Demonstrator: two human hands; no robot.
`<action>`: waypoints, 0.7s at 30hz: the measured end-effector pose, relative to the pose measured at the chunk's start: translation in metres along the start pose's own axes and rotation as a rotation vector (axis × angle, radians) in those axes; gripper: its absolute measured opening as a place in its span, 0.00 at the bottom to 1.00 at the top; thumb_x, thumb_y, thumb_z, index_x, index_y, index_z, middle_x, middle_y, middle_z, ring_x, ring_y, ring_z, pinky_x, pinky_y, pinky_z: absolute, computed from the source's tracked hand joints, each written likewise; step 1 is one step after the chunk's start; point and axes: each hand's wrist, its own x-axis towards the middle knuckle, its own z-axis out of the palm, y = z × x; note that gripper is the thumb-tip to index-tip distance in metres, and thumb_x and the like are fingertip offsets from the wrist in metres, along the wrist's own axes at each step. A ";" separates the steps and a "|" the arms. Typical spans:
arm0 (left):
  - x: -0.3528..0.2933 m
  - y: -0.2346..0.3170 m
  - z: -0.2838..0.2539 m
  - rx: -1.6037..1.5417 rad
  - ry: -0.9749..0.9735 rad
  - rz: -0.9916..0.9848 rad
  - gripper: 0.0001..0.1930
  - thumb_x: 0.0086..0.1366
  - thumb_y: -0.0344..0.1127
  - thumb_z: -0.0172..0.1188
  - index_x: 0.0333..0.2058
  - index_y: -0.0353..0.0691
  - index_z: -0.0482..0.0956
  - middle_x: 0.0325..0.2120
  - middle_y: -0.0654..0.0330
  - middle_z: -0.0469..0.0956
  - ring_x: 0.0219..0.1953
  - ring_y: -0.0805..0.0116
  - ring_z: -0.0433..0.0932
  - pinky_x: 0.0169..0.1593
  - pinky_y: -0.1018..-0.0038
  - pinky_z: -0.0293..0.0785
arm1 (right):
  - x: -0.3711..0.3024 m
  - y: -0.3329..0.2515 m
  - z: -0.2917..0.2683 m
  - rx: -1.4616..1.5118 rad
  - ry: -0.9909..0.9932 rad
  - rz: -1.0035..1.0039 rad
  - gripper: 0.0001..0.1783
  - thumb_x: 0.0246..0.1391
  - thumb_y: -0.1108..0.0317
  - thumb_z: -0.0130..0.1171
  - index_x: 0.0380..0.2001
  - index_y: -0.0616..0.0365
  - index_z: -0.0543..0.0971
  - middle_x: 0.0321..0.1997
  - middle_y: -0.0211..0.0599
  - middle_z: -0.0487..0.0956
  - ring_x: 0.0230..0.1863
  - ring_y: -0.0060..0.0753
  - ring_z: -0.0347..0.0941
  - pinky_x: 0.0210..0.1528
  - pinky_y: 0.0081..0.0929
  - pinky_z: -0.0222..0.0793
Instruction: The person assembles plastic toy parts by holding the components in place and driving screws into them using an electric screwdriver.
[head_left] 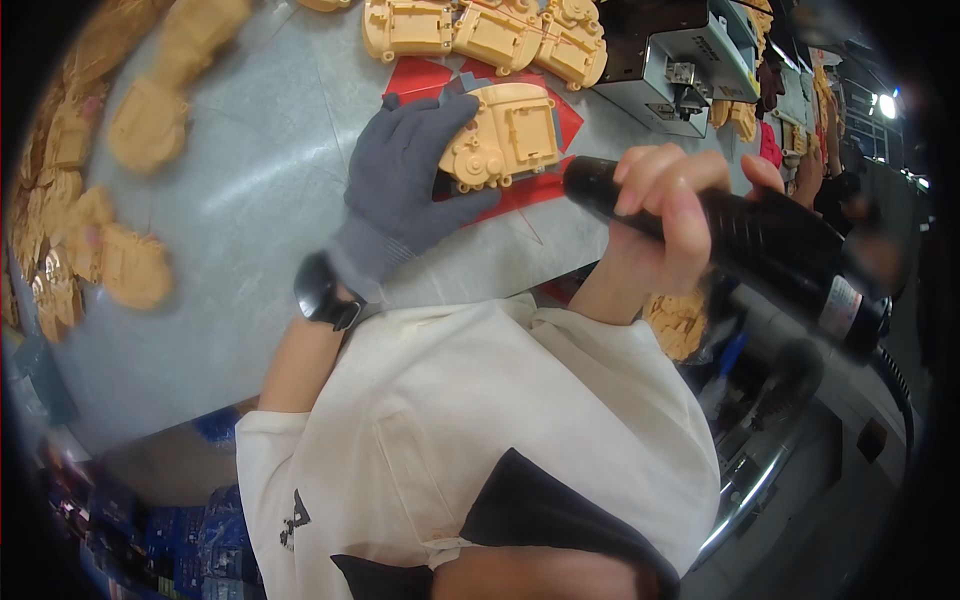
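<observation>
My left hand (400, 170), in a grey glove, grips a yellow plastic housing (515, 125) from its left side. Fingers lie over its far corner and the thumb along its near edge. The housing sits on a red fixture (540, 190) on the table, its ribbed, recessed side up. To the right, my bare right hand (670, 200) is wrapped round a black corded electric screwdriver (760, 240). Its nose points left, just beside the housing's near right corner; no bit can be made out.
Several yellow housings (495, 35) stand in a row behind the fixture, and more (135, 265) lie along the left side of the grey table (240, 230). A grey and black boxed device (670, 75) stands at the back right. The screwdriver's cable (895, 375) hangs at the right.
</observation>
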 end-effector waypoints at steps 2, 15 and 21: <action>0.001 0.001 0.000 0.011 0.012 0.024 0.39 0.42 0.42 0.72 0.55 0.43 0.66 0.46 0.51 0.72 0.49 0.52 0.70 0.54 0.61 0.66 | 0.000 0.005 0.002 -0.016 0.005 0.003 0.30 0.44 0.75 0.52 0.51 0.58 0.53 0.17 0.35 0.69 0.17 0.30 0.66 0.26 0.30 0.67; 0.001 -0.008 0.006 -0.008 0.037 0.054 0.39 0.42 0.42 0.72 0.55 0.43 0.66 0.44 0.54 0.74 0.47 0.52 0.72 0.53 0.61 0.67 | 0.005 0.019 -0.006 0.048 -0.136 0.009 0.29 0.43 0.83 0.52 0.49 0.53 0.57 0.19 0.36 0.71 0.17 0.30 0.68 0.24 0.27 0.69; 0.002 0.003 -0.004 -0.017 0.068 0.024 0.42 0.40 0.45 0.73 0.56 0.45 0.65 0.46 0.55 0.71 0.47 0.54 0.71 0.52 0.63 0.68 | 0.009 0.016 -0.002 0.024 -0.150 0.050 0.31 0.44 0.82 0.52 0.51 0.52 0.56 0.19 0.36 0.71 0.17 0.31 0.68 0.25 0.28 0.69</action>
